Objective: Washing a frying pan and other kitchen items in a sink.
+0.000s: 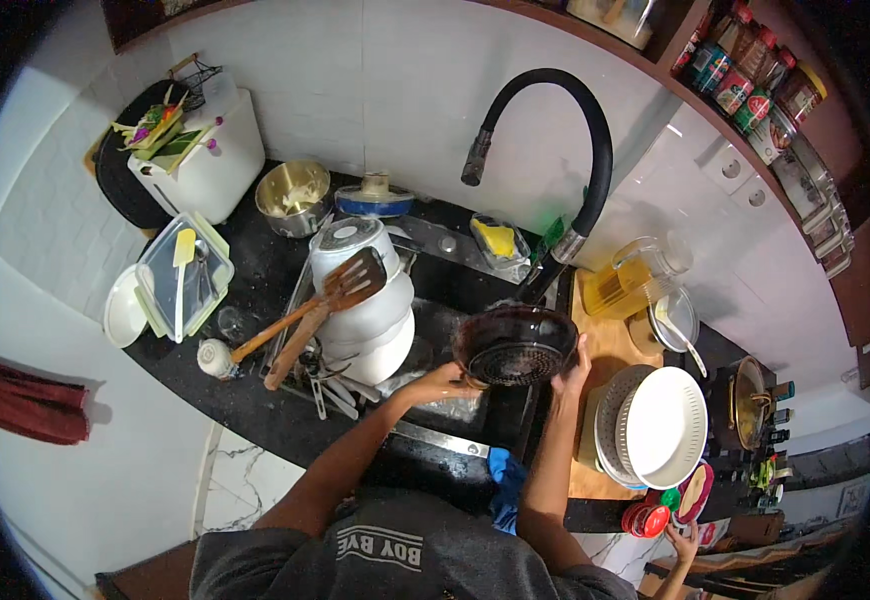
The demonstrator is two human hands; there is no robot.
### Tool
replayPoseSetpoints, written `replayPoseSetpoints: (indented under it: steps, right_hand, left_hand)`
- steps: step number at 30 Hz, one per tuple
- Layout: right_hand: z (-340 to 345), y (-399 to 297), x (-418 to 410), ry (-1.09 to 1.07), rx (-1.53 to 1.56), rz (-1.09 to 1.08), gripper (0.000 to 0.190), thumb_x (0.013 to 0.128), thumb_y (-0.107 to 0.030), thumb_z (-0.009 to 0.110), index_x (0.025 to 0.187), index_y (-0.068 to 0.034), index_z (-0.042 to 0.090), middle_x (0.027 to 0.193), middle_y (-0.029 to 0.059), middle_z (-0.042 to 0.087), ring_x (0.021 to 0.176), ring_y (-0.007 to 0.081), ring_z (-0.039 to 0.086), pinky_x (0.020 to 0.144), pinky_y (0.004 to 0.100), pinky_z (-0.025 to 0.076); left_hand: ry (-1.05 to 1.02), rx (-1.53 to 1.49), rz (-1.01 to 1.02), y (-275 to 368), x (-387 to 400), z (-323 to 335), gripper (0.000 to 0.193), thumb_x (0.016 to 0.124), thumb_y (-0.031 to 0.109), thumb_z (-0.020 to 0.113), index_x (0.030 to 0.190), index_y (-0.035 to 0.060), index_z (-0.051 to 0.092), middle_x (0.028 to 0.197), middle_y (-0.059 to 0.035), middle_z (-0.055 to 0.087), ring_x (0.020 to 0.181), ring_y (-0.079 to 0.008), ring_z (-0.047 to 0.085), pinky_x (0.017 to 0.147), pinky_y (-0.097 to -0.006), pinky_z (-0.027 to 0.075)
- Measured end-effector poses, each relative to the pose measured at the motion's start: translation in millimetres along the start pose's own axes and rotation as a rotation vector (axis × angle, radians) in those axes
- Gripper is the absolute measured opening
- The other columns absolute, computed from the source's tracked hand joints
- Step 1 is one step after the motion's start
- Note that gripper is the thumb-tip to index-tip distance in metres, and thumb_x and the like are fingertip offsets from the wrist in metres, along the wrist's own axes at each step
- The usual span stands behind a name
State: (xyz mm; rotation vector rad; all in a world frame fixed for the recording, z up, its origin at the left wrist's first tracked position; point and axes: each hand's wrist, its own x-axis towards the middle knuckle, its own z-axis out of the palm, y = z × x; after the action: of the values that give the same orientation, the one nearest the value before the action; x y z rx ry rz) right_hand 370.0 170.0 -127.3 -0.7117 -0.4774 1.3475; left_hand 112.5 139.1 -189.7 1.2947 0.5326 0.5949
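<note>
A dark, wet frying pan [513, 346] is held over the sink [472, 448], its underside with a dotted round base facing me. My left hand [441, 384] grips its left lower edge, and my right hand [573, 367] holds its right side. The black flexible faucet [600, 165] arches above, its nozzle pointing down behind the pan. Left of my hands, stacked white bowls [371, 330] stand upside down in the sink. A slotted wooden spatula [356, 279] and another wooden utensil [296, 349] lean against them, near several metal utensils [330, 390].
Right of the sink, a wooden board [581, 480] carries a white colander [664, 427] and a glass pitcher [630, 277]. A steel pot [292, 199] and lidded container [187, 270] stand left. Another person's hand [682, 541] touches items at lower right. A blue cloth [506, 487] hangs at the front edge.
</note>
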Motion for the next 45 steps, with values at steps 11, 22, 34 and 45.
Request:
replayPoseSetpoints:
  steps: [11,22,34,45]
  right_hand:
    - [28.0,-22.8,13.3,-0.521,-0.386,-0.162,0.043,0.089,-0.036,0.054,0.057,-0.01,0.045,0.063,0.0054,0.05,0.054,0.0154,0.04,0.055,0.03,0.034]
    - [84.5,-86.1,-47.4,-0.172,-0.639,-0.097,0.032,0.094,-0.027,0.048,0.111,0.0,0.053,0.114,0.014,0.057,0.108,0.0214,0.053,0.095,0.0334,0.041]
    - [115.8,-93.3,-92.6,0.039,-0.805,-0.075,0.056,0.082,-0.014,0.056,0.133,-0.002,0.039,0.136,0.0153,0.039,0.127,0.0258,0.034,0.107,0.0347,0.023]
    - [138.8,-120.1,-84.5,0.168,-0.735,-0.357,0.05,0.081,-0.012,0.051,0.129,-0.001,0.043,0.13,0.0163,0.044,0.121,0.0262,0.042,0.104,0.0355,0.028]
  left_hand:
    - [-0.079,0.512,0.065,-31.1,40.4,-6.0,0.053,0.077,0.024,0.069,0.122,0.0053,0.049,0.118,-0.0129,0.057,0.105,-0.0189,0.055,0.09,-0.0364,0.042]
    - [0.486,1.012,0.091,6.5,27.8,13.9,0.032,0.076,0.024,0.064,0.099,0.0078,0.048,0.093,-0.0175,0.061,0.095,-0.0354,0.055,0.084,-0.0457,0.032]
    - [0.609,0.902,0.052,10.5,47.2,23.8,0.026,0.077,0.015,0.06,0.099,0.0071,0.049,0.099,-0.0156,0.058,0.101,-0.034,0.052,0.08,-0.0469,0.033]
    - [0.583,1.074,0.376,72.3,107.1,12.1,0.026,0.077,0.008,0.054,0.102,0.0017,0.05,0.098,-0.0162,0.056,0.098,-0.0335,0.053,0.089,-0.0449,0.036]
